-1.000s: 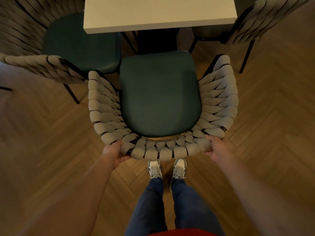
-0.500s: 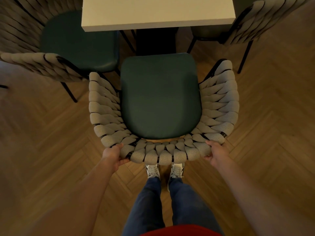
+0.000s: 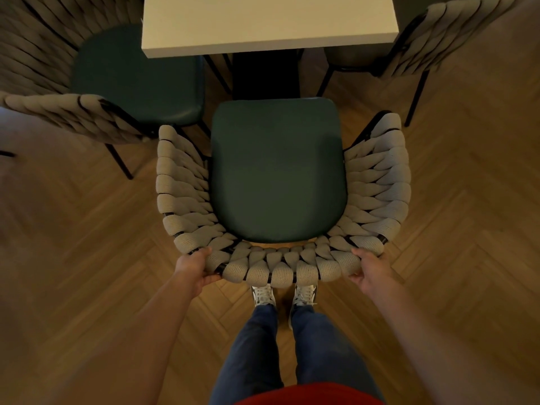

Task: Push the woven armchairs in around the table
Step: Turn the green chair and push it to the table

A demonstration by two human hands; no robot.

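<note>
A person's left hand and right hand clamp the back rim of a woven armchair, which has slid slightly back from the worktop over the past second, its seat front not yet under the edge. 2 neighbouring armchairs flank it; pushing in remains undone.

A herringbone wood floor carries everything. On it stands the pale worktop on a dark central base, its top bare in view. Three woven armchairs stand on the floor: the middle armchair before the worktop's near edge, the left armchair and the right armchair flanking it. The person's sneakers rest on the floor just behind the middle armchair.
</note>
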